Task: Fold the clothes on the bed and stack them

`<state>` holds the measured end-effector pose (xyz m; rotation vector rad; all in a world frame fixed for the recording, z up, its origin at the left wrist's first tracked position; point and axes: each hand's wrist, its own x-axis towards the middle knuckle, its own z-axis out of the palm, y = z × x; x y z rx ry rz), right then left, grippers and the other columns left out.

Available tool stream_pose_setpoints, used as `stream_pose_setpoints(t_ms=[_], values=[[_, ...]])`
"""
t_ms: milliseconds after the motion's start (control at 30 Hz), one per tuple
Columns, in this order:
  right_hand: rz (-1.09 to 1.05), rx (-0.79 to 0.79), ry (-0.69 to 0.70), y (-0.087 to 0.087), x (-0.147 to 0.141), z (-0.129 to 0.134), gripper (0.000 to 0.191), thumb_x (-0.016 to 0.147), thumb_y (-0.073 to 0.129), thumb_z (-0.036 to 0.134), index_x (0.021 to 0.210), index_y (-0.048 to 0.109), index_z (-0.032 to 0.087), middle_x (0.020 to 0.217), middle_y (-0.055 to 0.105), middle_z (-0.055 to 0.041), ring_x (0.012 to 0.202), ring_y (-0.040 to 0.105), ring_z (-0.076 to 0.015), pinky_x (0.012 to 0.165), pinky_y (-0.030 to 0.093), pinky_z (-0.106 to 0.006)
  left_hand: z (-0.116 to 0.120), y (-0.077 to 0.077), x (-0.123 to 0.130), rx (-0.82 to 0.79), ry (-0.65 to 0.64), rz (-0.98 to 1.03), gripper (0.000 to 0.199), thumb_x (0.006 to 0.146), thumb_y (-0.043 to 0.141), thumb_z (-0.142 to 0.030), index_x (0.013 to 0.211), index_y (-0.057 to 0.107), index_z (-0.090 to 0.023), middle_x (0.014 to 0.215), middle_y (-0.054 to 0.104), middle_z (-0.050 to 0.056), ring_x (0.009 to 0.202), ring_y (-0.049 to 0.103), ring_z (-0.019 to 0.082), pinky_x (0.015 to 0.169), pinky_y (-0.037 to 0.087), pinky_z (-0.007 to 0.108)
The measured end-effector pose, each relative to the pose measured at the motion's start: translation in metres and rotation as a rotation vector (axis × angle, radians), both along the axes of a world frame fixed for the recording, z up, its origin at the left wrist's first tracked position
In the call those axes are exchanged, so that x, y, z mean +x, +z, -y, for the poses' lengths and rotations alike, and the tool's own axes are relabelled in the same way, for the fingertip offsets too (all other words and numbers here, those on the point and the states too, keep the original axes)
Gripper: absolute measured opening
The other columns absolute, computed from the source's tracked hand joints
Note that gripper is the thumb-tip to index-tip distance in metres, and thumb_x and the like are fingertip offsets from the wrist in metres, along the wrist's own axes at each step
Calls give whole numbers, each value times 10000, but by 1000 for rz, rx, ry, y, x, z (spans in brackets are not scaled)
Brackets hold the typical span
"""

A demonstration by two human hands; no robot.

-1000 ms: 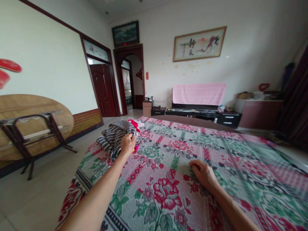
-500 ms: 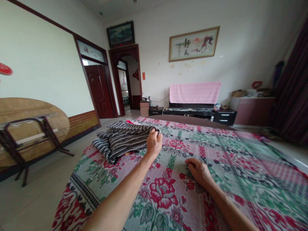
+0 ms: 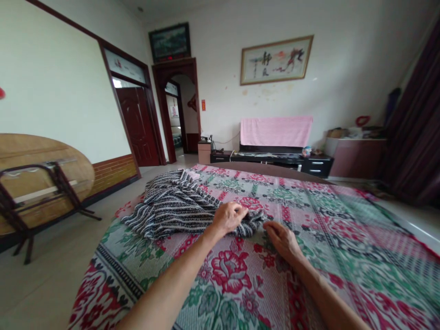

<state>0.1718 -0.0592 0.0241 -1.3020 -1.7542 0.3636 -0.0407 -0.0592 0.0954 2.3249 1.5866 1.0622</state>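
A black-and-white striped knit garment [image 3: 172,206] lies spread and rumpled on the left part of a table covered by a floral cloth [image 3: 230,272]. One narrow end of it stretches right, to the middle of the table. My left hand [image 3: 228,216] is closed on this narrow part, with the thumb and fingers pinched over the fabric. Just right of the fabric's end, my right hand [image 3: 283,240] rests low over the cloth with curled fingers. Its fingertips are close to the knit edge; I see no fabric between them.
Behind the table stands a low black cabinet [image 3: 316,166] with a pink cloth [image 3: 277,131] draped over something on top. A folded round wooden table [image 3: 44,158] leans at the left wall. Dark curtains [image 3: 409,137] hang at the right.
My left hand has moved right and toward me, drawing the bunched garment out so that it lies longer and flatter. The right hand has stayed nearly in place.
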Motion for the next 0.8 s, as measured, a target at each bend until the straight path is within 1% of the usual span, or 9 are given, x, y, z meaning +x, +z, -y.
stream_pose_setpoints(t_ms=[100, 167, 267, 367, 467, 567, 667, 733, 800], values=[[34, 26, 22, -1, -2, 0, 275, 763, 455, 387, 800, 680, 234, 829, 727, -39, 770, 672, -200, 707, 504, -282, -1, 11, -42, -8, 209, -66, 306, 856, 483, -372, 808, 734, -204, 832, 732, 57, 786, 643, 167, 748, 428, 252], [54, 44, 35, -1, -2, 1, 272, 770, 453, 383, 819, 671, 230, 841, 719, -45, 777, 668, -198, 724, 505, -290, 0, 19, -73, -72, 333, -133, 276, 811, 533, -355, 930, 731, -204, 946, 731, 62, 888, 643, 190, 797, 430, 263], [96, 44, 25, -2, -2, 2, 306, 782, 462, 376, 956, 659, 218, 854, 693, -52, 729, 657, -184, 713, 516, -300, 6, 26, -117, -250, 292, -247, 353, 710, 629, -389, 1016, 708, -230, 1049, 711, 39, 987, 621, 212, 834, 433, 263], [131, 94, 47, -2, -5, 0, 420, 783, 493, 379, 1151, 599, 205, 1083, 639, -99, 880, 655, -207, 785, 523, -343, 16, 27, -144, -381, 226, -298, 452, 573, 726, -407, 1002, 703, -267, 1066, 698, 26, 1010, 609, 245, 846, 443, 288], [196, 183, 166, -1, -16, -6, 541, 736, 560, 353, 1254, 542, 197, 1358, 472, -140, 1197, 519, -264, 960, 454, -408, 24, 24, -154, -409, 188, -346, 462, 458, 780, -359, 910, 712, -289, 1051, 688, 8, 1015, 597, 257, 862, 447, 304], [323, 164, 254, -2, -35, -13, 551, 683, 615, 296, 1222, 583, 186, 1425, 404, -151, 1273, 435, -302, 1014, 402, -441, 29, 15, -153, -400, 219, -368, 278, 463, 767, -301, 733, 702, -285, 947, 697, -6, 989, 606, 241, 853, 456, 291], [409, 124, 217, -4, -54, -18, 339, 743, 546, 241, 1051, 677, 189, 1304, 539, -136, 1162, 519, -289, 969, 422, -433, 30, 6, -148, -374, 320, -326, 62, 560, 702, -255, 567, 640, -251, 793, 696, 22, 924, 630, 229, 822, 469, 284], [396, 105, 186, -3, -61, -21, 280, 798, 463, 221, 953, 694, 188, 1113, 649, -112, 1040, 582, -252, 917, 446, -388, 30, 2, -144, -356, 371, -306, 85, 612, 663, -233, 541, 616, -237, 746, 687, 45, 898, 637, 235, 805, 474, 295], [310, 70, 153, 0, -63, -25, 293, 824, 418, 231, 940, 685, 203, 933, 693, -77, 902, 624, -215, 834, 473, -328, 30, 1, -141, -340, 373, -311, 90, 660, 632, -218, 572, 616, -226, 784, 689, 61, 908, 634, 235, 814, 470, 300]])
